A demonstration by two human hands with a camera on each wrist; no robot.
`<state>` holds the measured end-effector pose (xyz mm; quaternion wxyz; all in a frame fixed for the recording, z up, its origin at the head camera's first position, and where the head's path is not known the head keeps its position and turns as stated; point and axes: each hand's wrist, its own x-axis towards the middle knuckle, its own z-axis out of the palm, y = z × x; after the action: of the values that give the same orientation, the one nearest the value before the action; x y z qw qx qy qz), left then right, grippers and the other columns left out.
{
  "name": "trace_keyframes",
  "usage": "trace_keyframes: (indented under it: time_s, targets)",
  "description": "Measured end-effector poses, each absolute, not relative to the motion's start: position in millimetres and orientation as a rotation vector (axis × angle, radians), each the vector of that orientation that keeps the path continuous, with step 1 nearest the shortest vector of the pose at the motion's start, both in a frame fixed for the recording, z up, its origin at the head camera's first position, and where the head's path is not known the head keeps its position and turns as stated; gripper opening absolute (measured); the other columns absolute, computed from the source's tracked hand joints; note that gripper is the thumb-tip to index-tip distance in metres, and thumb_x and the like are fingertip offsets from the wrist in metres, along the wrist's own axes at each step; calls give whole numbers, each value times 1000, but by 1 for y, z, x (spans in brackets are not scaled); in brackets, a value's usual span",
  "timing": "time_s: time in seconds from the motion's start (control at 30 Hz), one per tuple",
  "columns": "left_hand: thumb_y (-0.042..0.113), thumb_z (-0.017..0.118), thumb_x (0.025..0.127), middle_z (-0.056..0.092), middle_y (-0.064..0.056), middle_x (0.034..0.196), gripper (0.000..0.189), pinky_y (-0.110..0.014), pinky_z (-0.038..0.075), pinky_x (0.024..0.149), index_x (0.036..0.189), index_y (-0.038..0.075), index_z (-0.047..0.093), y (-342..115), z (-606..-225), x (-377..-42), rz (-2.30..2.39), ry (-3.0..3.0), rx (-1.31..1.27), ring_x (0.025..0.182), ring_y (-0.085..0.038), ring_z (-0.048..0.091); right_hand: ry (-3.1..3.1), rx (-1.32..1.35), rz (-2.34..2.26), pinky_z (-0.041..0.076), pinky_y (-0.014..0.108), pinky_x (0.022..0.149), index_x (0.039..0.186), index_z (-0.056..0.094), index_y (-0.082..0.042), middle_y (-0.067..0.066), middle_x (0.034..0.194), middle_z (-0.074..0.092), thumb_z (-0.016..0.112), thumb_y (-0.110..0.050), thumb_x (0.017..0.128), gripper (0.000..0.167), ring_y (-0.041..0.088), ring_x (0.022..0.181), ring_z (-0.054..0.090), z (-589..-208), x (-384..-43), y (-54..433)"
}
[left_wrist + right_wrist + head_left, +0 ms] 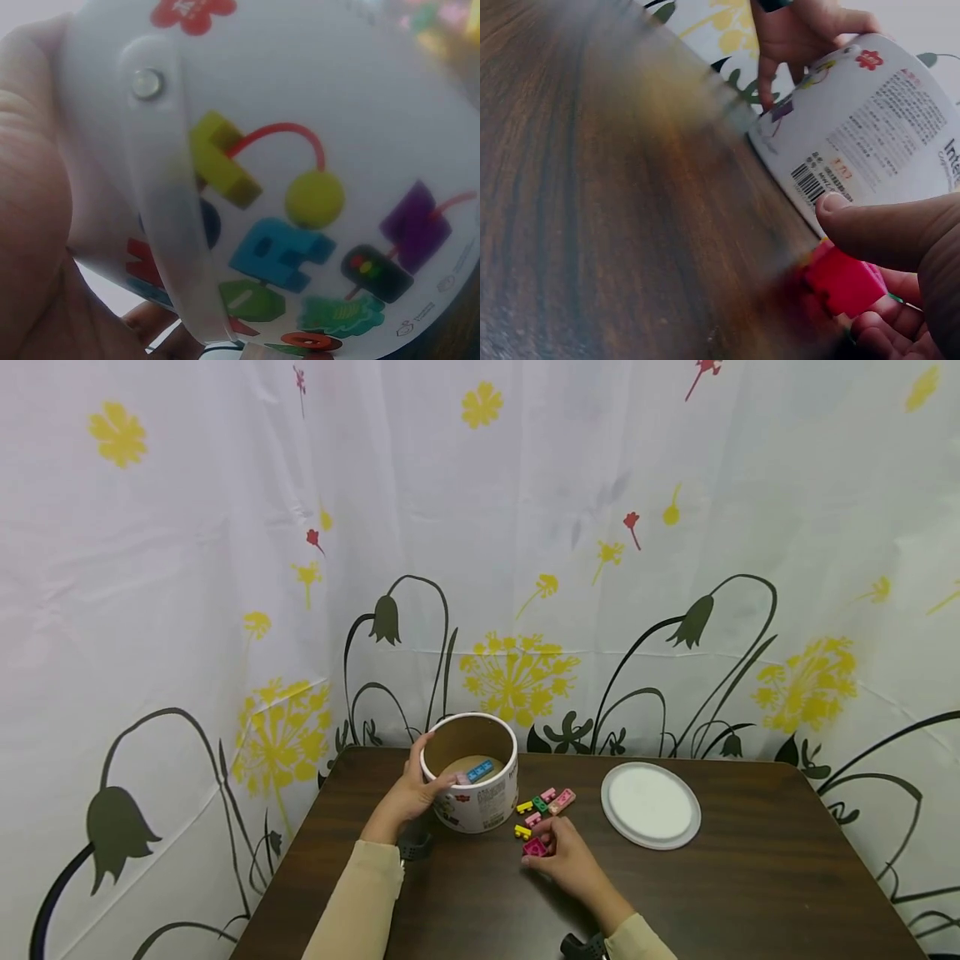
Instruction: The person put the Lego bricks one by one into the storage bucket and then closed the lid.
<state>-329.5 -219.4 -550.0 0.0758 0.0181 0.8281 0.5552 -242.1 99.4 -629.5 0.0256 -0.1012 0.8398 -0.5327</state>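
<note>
My left hand (408,789) grips a white round tub (483,810) at its left side, thumb by the rim. The left wrist view shows the tub's printed side and its pale plastic handle (161,187). Inside the tub lie a blue toy brick (480,770) and a pale pink piece (462,778). To the right of the tub, my right hand (573,867) pinches a magenta toy brick (847,281) between thumb and fingers, low over the table. Just beyond that hand lie several small bricks, among them a yellow one (522,832) and a green one (539,804).
A white round lid (651,804) lies flat on the dark wooden table (780,877), right of the bricks. Behind the table's back edge hangs a white curtain (540,527) with a flower print.
</note>
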Motion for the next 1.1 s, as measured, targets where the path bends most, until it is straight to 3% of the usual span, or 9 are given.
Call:
trace_keyframes:
  time_s: [0.2, 0.5, 0.67, 0.83, 1.1]
  targets:
    - [54, 87, 87, 16, -26, 170, 113, -69, 34, 124, 170, 40, 12, -219, -547, -329, 1660, 2472, 54, 150, -54, 34, 2616, -319, -1649, 45, 23, 75, 111, 68, -7, 9, 106, 57, 96, -16, 82, 41, 17, 90, 53, -630, -241, 98]
    - [51, 87, 87, 15, -27, 171, 112, -68, 35, 123, 170, 39, 13, -220, -550, -329, 1678, 2470, 50, 150, -54, 34, 2522, -257, -1751, 47, 23, 74, 111, 70, -9, 9, 109, 60, 92, -16, 86, 34, 15, 89, 55, -632, -244, 101]
    - [53, 88, 86, 14, -25, 171, 113, -67, 34, 124, 169, 42, 13, -220, -551, -329, 1698, 2450, 41, 151, -53, 33, 2347, -178, -1919, 50, 25, 74, 116, 70, -6, 13, 112, 69, 84, -15, 95, 27, 16, 89, 60, -631, -244, 105]
    - [52, 89, 86, 15, -26, 171, 113, -67, 34, 124, 169, 42, 13, -219, -551, -329, 1698, 2456, 38, 150, -54, 34, 2271, -69, -2021, 54, 29, 72, 120, 71, -7, 9, 106, 70, 69, -17, 106, 18, 17, 86, 63, -633, -246, 108]
    - [57, 88, 86, 16, -27, 170, 114, -68, 36, 123, 170, 40, 12, -218, -549, -327, 1680, 2475, 37, 149, -54, 36, 1986, -17, -2236, 57, 30, 77, 125, 62, 2, 9, 100, 69, 65, -12, 108, 23, 20, 88, 66, -640, -254, 117]
